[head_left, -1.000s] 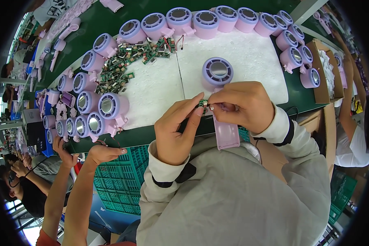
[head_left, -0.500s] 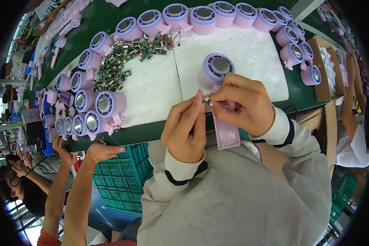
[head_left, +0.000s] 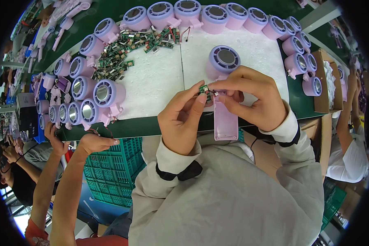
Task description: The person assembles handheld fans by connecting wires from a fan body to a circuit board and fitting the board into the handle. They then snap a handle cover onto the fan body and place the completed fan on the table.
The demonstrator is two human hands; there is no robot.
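Between the thumb and fingers of my left hand (head_left: 181,117) is a small green circuit board (head_left: 204,89), its face with components showing. My right hand (head_left: 256,98) is closed in a pinch close beside the board, on a thin wire with a small white plug (head_left: 216,94). Under my right fingers lies the open pink handle (head_left: 226,123) of a handheld fan, its hollow side up and its end toward me. The fan's round head (head_left: 224,61), with lilac rim and silver centre disc, stands beyond my hands on the white mat.
Loose circuit boards (head_left: 123,51) are heaped on the white mat (head_left: 151,90) at the left. Several fan heads (head_left: 215,18) line the mat's edges. At right stands a cardboard box (head_left: 326,82). A co-worker's hands (head_left: 96,143) are at the table's left edge, above a green crate (head_left: 115,172).
My hands have drawn slightly apart, and the board has turned so more of its face shows. The white plug has come away from the board's edge. The whole view has shifted slightly.
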